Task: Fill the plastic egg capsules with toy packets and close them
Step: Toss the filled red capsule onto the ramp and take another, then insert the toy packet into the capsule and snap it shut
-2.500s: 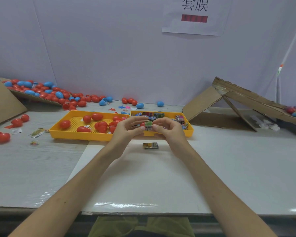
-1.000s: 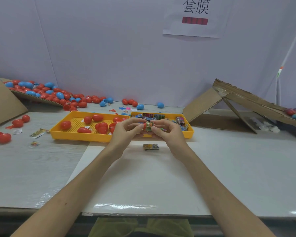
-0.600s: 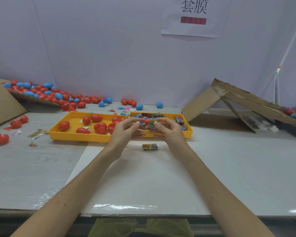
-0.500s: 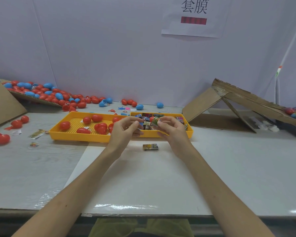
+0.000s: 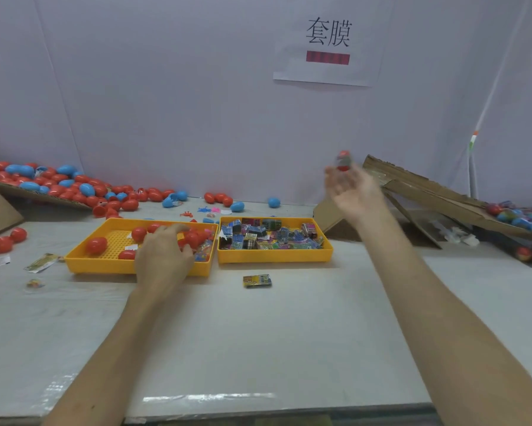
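Observation:
My right hand point(image 5: 352, 190) is raised over the table's back right, palm up and fingers spread. A red egg capsule point(image 5: 344, 161) with a packet showing in it is blurred just above its fingertips, apart from the palm. My left hand point(image 5: 163, 256) reaches into the left yellow tray point(image 5: 135, 268), its fingers spread over several red egg capsules point(image 5: 194, 239) and touching them. The right yellow tray point(image 5: 273, 257) holds several colourful toy packets point(image 5: 258, 236). One loose packet point(image 5: 257, 280) lies on the table in front of the trays.
A heap of red and blue eggs point(image 5: 58, 182) lies on cardboard at the back left. A sloping cardboard ramp point(image 5: 427, 189) stands at the right, with several filled eggs point(image 5: 516, 213) at its lower end. Stray eggs and wrappers lie at the left edge.
My hands, earlier together at the capsule, have parted. The right hand swung up and to the right with the capsule, which now leaves its fingers. The left hand dropped into the left tray.

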Available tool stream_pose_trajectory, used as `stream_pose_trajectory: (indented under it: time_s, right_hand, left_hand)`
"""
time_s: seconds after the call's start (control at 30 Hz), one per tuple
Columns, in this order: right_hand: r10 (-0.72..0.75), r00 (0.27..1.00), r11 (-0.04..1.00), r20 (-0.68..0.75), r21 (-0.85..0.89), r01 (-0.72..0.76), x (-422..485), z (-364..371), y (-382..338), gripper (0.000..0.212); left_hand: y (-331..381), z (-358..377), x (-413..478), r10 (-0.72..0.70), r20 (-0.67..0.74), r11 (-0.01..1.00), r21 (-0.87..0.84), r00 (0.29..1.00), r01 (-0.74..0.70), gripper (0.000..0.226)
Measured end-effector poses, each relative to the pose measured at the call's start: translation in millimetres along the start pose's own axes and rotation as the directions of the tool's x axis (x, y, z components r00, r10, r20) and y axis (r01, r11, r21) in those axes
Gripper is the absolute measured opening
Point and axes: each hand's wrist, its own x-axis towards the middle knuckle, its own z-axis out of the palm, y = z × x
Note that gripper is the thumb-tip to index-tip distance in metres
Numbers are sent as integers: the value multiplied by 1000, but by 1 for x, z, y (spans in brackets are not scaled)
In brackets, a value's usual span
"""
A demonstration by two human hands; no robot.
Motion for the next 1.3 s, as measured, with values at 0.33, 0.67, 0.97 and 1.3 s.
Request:
stream_pose_trajectory:
  time_s: [0.33, 0.67, 0.97, 1.3]
  right_hand:
    - [-180, 978, 717, -107, -695, 56, -19, -51, 64, 22]
    - [-7, 861, 44, 509, -860, 509, -58, -55, 120, 25]
    - [308, 829, 20, 467, -874, 485, -63, -59, 124, 24]
    - [212, 842, 2, 496, -862, 507, -58, -61, 128, 8]
  left_hand:
    - [0, 0, 0, -32, 84, 994, -98, 996, 40, 43]
    - [2, 0, 1, -45, -45, 996, -77, 998, 41, 33]
    - [-29, -14, 26, -195, -63, 980, 25, 979, 197, 39]
    - [-51, -25, 67, -318, 144, 948, 25, 937, 318, 43]
